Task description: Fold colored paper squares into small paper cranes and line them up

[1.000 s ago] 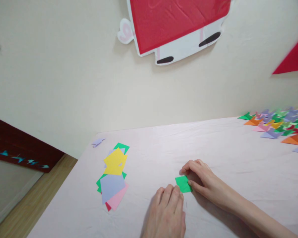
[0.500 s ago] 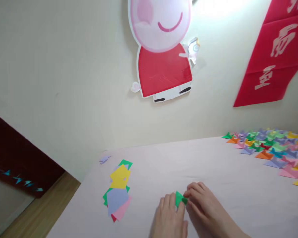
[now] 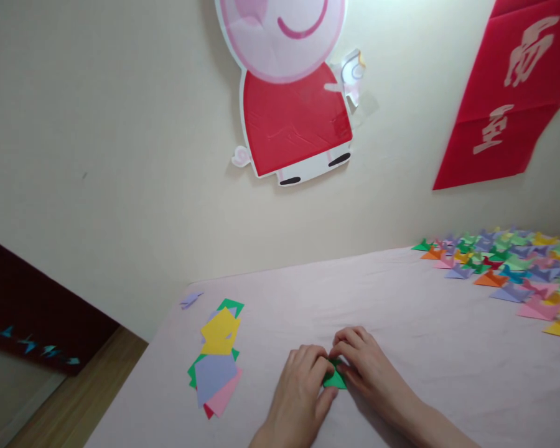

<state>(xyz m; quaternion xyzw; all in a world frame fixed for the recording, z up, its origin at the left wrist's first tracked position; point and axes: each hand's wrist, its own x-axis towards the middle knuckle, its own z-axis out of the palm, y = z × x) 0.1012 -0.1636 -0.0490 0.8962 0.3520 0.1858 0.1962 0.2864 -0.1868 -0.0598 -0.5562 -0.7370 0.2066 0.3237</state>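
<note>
A small green paper [image 3: 335, 378] lies on the pale pink tablecloth [image 3: 401, 311], partly folded and mostly hidden by my fingers. My left hand [image 3: 301, 389] pinches its left side with curled fingers. Pressing on the paper's right side is my right hand [image 3: 361, 364], fingers bent over it. Both hands meet at the paper near the table's front middle.
A loose stack of coloured paper squares [image 3: 217, 358] lies to the left of my hands. A small lilac folded piece [image 3: 190, 299] sits near the table's far left corner. Several folded paper shapes [image 3: 508, 267] cover the far right. A cartoon figure [image 3: 292, 87] and a red banner [image 3: 508, 93] hang on the wall.
The view has tilted upward, showing more wall. My hands have closed in on the green paper, which went from a flat square to a smaller folded shape almost covered by fingers.
</note>
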